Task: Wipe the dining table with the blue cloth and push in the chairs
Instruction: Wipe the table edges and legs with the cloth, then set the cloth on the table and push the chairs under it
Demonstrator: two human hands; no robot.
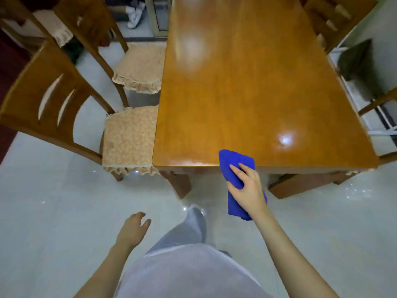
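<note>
At the near edge of the wooden worktop (247, 93), the folded blue cloth (234, 162) is gripped by the right hand (249, 188), its far end laid on the surface, the rest hanging off. Left hand (133, 229) is held low, fingers relaxed, nothing grasped. Two cushioned chairs (126, 134) are seen pulled out leftward

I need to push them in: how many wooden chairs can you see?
3 for sure: near-left wooden chair, far-left wooden chair, far-right wooden chair, all beside the glossy wooden table. Wooden rails at near right may be a fourth.
</note>
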